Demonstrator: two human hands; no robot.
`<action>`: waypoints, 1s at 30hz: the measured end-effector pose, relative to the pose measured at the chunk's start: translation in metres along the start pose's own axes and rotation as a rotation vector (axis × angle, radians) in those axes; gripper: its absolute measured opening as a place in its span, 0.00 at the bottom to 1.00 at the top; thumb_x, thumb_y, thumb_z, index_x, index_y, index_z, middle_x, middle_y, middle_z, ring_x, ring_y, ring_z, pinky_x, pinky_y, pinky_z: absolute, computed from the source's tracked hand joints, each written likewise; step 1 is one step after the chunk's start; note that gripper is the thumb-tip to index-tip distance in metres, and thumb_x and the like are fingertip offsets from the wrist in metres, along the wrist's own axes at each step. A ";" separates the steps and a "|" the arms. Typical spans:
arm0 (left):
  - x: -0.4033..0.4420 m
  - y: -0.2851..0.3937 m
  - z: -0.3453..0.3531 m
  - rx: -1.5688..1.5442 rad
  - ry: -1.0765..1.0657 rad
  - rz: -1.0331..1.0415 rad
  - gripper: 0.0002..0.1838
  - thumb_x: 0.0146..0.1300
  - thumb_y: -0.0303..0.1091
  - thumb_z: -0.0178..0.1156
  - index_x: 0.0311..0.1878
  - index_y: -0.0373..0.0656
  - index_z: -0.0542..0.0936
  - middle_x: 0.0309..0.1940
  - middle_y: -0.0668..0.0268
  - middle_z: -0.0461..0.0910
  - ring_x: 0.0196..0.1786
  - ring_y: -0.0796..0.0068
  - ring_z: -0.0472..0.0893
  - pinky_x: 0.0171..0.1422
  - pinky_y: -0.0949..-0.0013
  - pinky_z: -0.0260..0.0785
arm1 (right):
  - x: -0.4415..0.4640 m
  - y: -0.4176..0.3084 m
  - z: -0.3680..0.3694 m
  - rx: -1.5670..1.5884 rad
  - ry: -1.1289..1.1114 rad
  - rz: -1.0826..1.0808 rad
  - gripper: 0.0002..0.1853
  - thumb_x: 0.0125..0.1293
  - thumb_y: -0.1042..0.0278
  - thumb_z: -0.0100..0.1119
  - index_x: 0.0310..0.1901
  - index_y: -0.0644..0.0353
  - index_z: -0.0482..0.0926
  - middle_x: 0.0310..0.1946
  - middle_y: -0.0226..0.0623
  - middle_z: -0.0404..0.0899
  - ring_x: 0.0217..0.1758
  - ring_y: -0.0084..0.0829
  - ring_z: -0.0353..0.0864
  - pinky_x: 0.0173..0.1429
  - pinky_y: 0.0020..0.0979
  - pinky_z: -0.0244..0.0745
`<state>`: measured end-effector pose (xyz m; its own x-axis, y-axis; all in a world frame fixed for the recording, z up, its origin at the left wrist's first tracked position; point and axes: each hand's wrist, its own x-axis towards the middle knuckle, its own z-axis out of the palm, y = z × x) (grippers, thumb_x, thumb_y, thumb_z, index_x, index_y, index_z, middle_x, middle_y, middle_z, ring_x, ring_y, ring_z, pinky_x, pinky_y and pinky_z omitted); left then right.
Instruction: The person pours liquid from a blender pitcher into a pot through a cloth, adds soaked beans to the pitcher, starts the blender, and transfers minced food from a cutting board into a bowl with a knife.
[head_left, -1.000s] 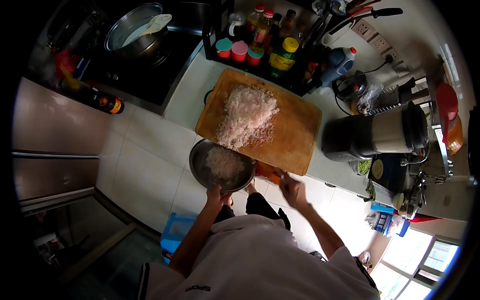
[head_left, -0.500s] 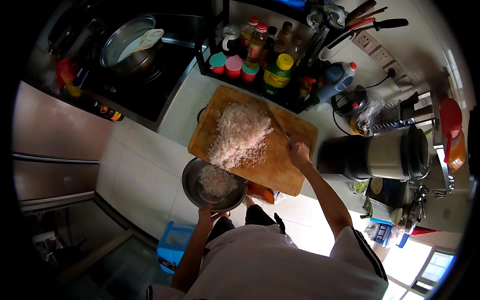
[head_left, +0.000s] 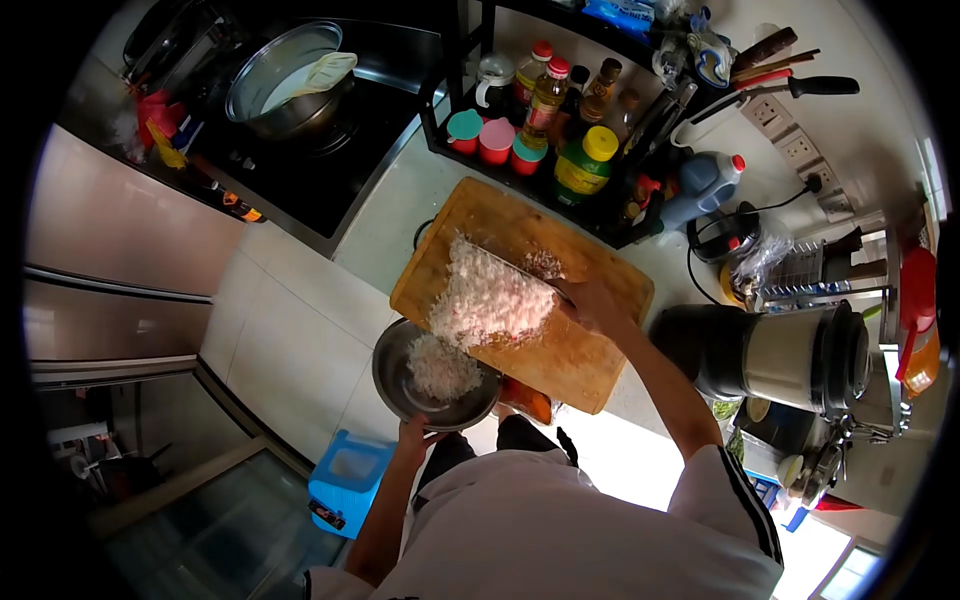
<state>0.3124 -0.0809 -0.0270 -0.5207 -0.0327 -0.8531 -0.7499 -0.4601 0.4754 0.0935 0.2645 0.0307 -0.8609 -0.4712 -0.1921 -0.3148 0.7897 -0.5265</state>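
Note:
My left hand (head_left: 415, 436) is closed on the rim of a metal bowl (head_left: 385, 385), held at the front edge of a wooden cutting board (head_left: 600, 350). Inside the bowl lies a heap of pale, finely chopped food (head_left: 443, 368). A larger pinkish-white chopped pile (head_left: 490, 298) covers the board's left half and reaches the edge above the bowl. My right hand (head_left: 592, 304) grips a knife, whose blade (head_left: 525, 270) stands on edge along the far side of the pile. A few chopped bits (head_left: 543, 263) lie behind the blade.
At the left, a pot (head_left: 290, 100) sits on the black stove (head_left: 250, 175). Behind the board is a rack with bottles (head_left: 543, 105), lidded jars and a yellow-capped container (head_left: 585, 165). A blender (head_left: 770, 350) stands on the right. On the floor is a blue stool (head_left: 350, 475).
My right hand has brought the knife from the pile's right side to its far side. The pile has shifted toward the bowl, leaving a few bits behind. The whole view has shifted slightly.

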 end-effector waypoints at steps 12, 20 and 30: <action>0.003 -0.007 -0.003 0.010 0.028 0.010 0.20 0.58 0.33 0.50 0.53 0.36 0.69 0.45 0.55 0.77 0.48 0.59 0.80 0.49 0.51 0.78 | 0.026 0.037 0.016 0.015 0.260 0.292 0.17 0.61 0.63 0.51 0.53 0.51 0.70 0.31 0.53 0.78 0.36 0.55 0.77 0.39 0.49 0.71; 0.002 -0.007 0.001 0.002 0.079 0.019 0.18 0.58 0.30 0.48 0.52 0.36 0.69 0.45 0.54 0.77 0.47 0.59 0.80 0.47 0.52 0.79 | 0.056 0.022 0.002 -0.098 0.164 0.135 0.16 0.60 0.65 0.52 0.51 0.52 0.70 0.31 0.50 0.79 0.37 0.51 0.79 0.38 0.48 0.74; -0.009 0.000 0.007 0.019 0.001 0.102 0.20 0.58 0.35 0.49 0.53 0.36 0.71 0.43 0.57 0.80 0.46 0.63 0.81 0.47 0.57 0.79 | 0.108 0.017 0.004 -0.094 -0.209 -0.239 0.21 0.61 0.67 0.53 0.57 0.53 0.70 0.37 0.46 0.79 0.40 0.45 0.80 0.43 0.42 0.75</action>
<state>0.3148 -0.0744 -0.0177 -0.5946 -0.0798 -0.8000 -0.7003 -0.4374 0.5642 -0.0033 0.2254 -0.0021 -0.6608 -0.7102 -0.2430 -0.5417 0.6752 -0.5007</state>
